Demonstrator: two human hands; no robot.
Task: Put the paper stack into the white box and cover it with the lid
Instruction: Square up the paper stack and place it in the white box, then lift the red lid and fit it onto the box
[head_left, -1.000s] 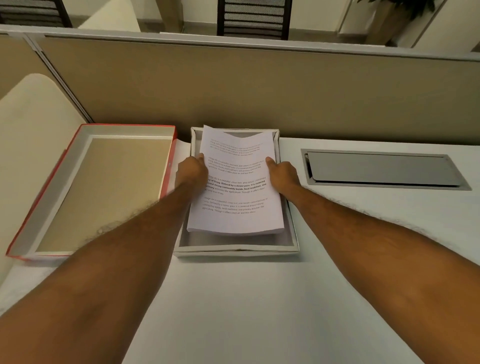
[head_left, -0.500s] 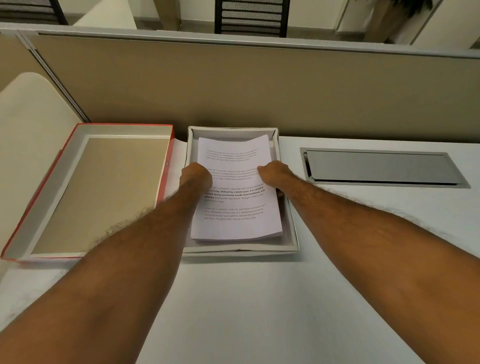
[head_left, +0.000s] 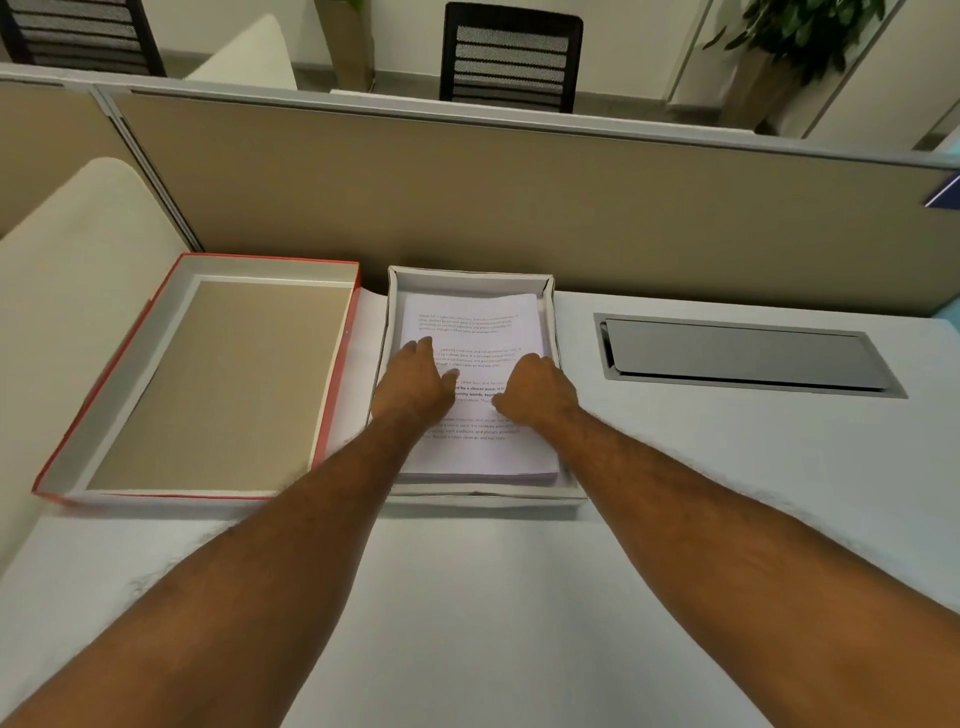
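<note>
The paper stack (head_left: 470, 322), white sheets with printed text, lies flat inside the white box (head_left: 467, 278) at the middle of the desk. My left hand (head_left: 413, 384) rests palm down on the stack's left half with fingers spread. My right hand (head_left: 537, 392) presses on the right half with its fingers curled under. Neither hand grips anything. The lid (head_left: 124, 379), red outside with a tan inner face, lies upside down on the desk to the left of the box.
A tan partition wall (head_left: 519, 208) runs right behind the box and lid. A grey metal cable hatch (head_left: 743, 356) is set into the white desk to the right. A cream curved panel (head_left: 62, 249) stands at the far left.
The stack was held tilted above the box by its side edges; it has gone down flat into the box, and both hands have slid from the edges onto its top.
</note>
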